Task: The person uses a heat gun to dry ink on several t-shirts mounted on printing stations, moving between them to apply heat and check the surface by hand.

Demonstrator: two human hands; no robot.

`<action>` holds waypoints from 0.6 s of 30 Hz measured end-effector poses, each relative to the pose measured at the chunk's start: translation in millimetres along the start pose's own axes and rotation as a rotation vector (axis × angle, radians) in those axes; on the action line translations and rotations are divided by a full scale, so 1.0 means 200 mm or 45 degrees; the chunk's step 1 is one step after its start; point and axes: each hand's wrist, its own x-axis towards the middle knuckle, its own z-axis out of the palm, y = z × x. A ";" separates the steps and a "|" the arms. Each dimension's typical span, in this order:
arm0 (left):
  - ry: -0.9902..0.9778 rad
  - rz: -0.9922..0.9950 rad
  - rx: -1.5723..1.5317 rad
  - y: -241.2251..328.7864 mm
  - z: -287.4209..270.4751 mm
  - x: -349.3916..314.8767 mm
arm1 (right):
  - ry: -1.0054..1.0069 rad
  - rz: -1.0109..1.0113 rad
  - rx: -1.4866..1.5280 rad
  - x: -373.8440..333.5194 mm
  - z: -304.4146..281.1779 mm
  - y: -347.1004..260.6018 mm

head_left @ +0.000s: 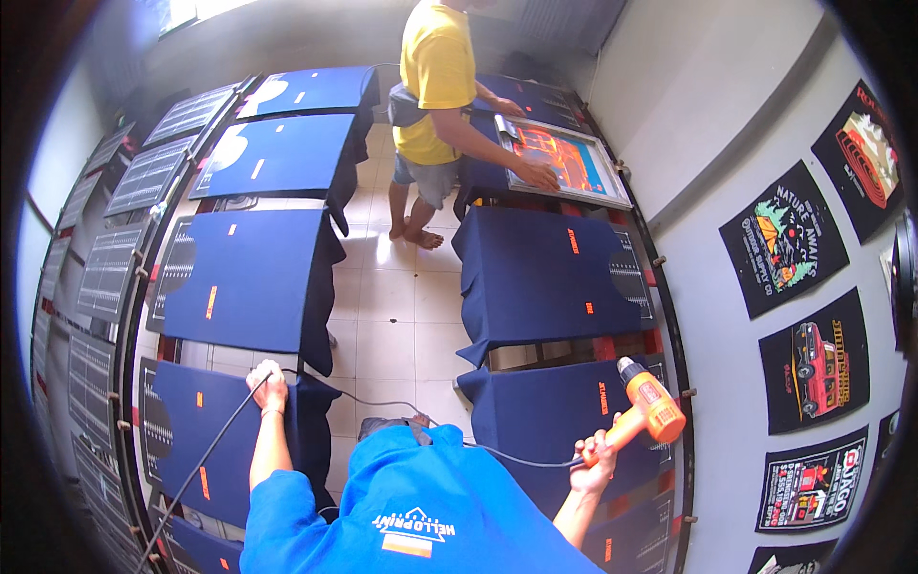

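My right hand (597,461) is wrapped round the handle of an orange heat gun (654,406). The gun is raised above a navy shirt (535,407) with small orange prints, and its metal nozzle points toward the far side. In my left hand (269,386) is a black cord (218,440), gripped above another navy shirt (239,421) in the left row. Part of the cord runs down to the lower left. A further stretch passes behind my blue sleeve and shirt (411,488) to the gun's handle.
Navy shirts lie on boards in two rows, with a tiled aisle (382,287) between. A co-worker in yellow (440,67) stands at the far end, hands at a framed screen (612,187). Printed dark fabric samples (784,239) hang on the right wall. Racked boards (100,277) line the left.
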 end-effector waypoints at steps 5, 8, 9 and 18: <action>0.336 0.047 -0.170 0.08 -0.07 -0.16 | -0.226 0.087 0.171 -0.21 0.15 -0.06; 0.117 -0.068 -0.158 0.13 -0.13 -0.25 | -0.208 0.369 0.056 -0.25 0.13 -0.03; 0.165 -0.072 -0.142 0.15 -0.13 -0.28 | -0.186 0.418 0.098 -0.27 0.17 0.00; -0.132 0.037 -0.282 0.21 -0.38 -0.60 | -0.200 0.901 0.274 -0.39 -0.40 0.49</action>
